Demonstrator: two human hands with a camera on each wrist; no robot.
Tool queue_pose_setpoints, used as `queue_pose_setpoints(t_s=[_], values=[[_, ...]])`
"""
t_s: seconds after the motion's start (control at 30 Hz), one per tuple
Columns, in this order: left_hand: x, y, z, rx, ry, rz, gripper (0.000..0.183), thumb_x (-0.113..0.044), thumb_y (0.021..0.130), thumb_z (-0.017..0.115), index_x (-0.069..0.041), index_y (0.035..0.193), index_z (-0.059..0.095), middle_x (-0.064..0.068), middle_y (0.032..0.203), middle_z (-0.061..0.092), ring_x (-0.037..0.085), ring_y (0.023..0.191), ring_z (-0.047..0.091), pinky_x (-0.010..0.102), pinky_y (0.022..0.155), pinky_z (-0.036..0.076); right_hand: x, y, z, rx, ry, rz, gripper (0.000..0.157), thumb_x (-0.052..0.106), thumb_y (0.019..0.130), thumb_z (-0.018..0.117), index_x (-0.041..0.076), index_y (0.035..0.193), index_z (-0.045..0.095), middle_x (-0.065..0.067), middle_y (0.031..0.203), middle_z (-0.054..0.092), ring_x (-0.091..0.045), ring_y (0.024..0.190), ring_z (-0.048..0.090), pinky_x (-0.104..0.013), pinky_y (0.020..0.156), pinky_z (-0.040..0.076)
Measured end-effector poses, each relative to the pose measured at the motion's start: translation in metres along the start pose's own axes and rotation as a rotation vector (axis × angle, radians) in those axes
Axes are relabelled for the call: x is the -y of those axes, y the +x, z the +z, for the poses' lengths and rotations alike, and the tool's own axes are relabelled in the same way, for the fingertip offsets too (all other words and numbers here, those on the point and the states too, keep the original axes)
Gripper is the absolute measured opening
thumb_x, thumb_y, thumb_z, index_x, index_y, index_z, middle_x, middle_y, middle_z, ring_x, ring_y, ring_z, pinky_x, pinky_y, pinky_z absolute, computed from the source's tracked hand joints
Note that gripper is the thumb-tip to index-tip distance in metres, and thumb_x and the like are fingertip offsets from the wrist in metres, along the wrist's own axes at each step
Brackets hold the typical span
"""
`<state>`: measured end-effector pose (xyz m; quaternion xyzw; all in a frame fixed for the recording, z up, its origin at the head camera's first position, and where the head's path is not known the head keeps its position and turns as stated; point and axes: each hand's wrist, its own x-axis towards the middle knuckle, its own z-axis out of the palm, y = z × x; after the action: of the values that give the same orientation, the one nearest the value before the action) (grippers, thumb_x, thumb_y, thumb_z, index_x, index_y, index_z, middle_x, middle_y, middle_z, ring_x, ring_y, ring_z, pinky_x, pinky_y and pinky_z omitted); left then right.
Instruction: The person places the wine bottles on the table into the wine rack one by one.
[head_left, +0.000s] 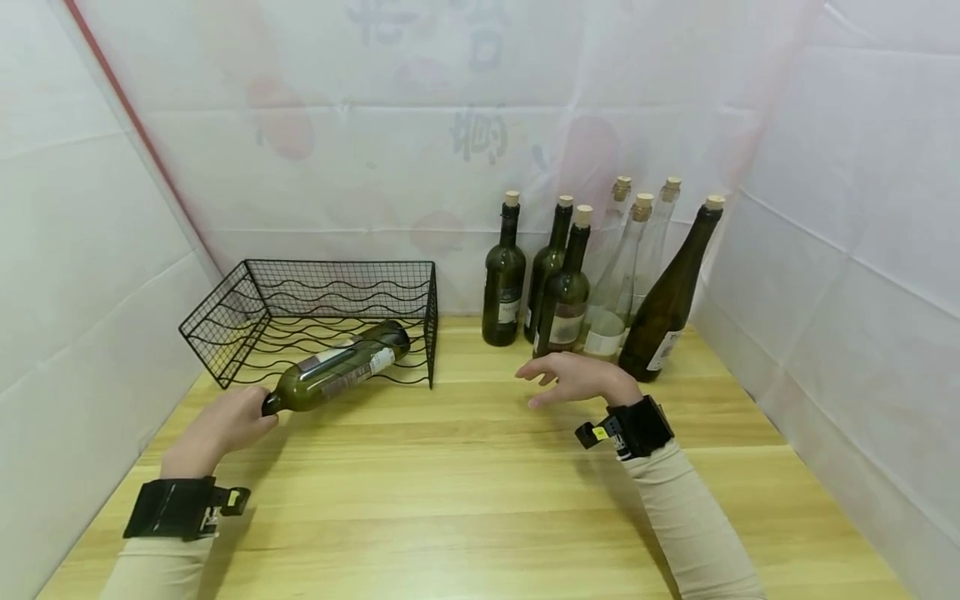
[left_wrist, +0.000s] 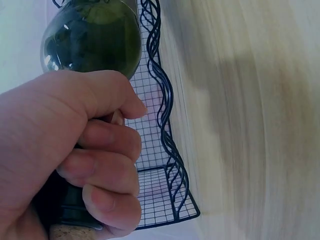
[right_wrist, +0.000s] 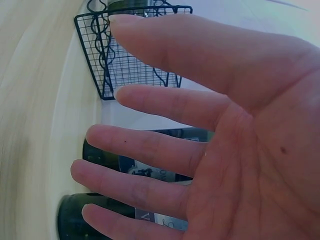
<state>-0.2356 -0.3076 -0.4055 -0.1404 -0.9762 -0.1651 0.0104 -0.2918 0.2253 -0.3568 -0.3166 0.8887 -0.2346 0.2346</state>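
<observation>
My left hand (head_left: 228, 421) grips a green glass wine bottle (head_left: 309, 385) round its neck. The bottle lies tilted, its base inside the black wire rack (head_left: 341, 263) and its neck pointing toward me. In the left wrist view the fingers curl round the dark neck, and a cork (left_wrist: 72, 232) shows below them. My right hand (head_left: 581, 377) hovers over the table with its fingers spread and holds nothing. Just behind it stand a green bottle with a pale label (head_left: 564, 300) and a clear bottle (head_left: 611, 287).
Other corked bottles stand at the back right: a green one (head_left: 504, 283), another behind, clear ones, and a taller dark green bottle (head_left: 667, 304) nearest the right wall. White cloth walls (head_left: 855, 208) enclose the wooden table (head_left: 450, 500) on three sides.
</observation>
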Motion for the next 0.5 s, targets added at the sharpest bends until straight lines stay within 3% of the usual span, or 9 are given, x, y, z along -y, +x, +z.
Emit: queue_pose_setpoints(t_s=[0.27,0.5], values=[[0.008,-0.001,-0.001,-0.019,0.020,-0.024,0.026,-0.008,0.087,0.063,-0.012,0.069,0.044,-0.004,0.058,0.036,0.012,0.052,0.034,0.028,0.053,0.029,-0.002,0.001,0.004,-0.007,-0.010,-0.029,0.059,0.033,0.100,0.068,0.004,0.149,0.051,-0.027,0.147,0.055,-0.047,0.131,0.057,-0.049,0.107,0.050],[0.015,0.000,-0.004,-0.057,0.028,-0.027,0.029,-0.008,0.087,0.063,-0.013,0.066,0.043,-0.005,0.056,0.035,0.012,0.049,0.034,0.029,0.051,0.029,0.000,0.000,0.001,-0.011,-0.012,-0.002,0.059,0.033,0.100,0.069,0.006,0.149,0.052,-0.026,0.145,0.057,-0.046,0.131,0.058,-0.048,0.106,0.051]])
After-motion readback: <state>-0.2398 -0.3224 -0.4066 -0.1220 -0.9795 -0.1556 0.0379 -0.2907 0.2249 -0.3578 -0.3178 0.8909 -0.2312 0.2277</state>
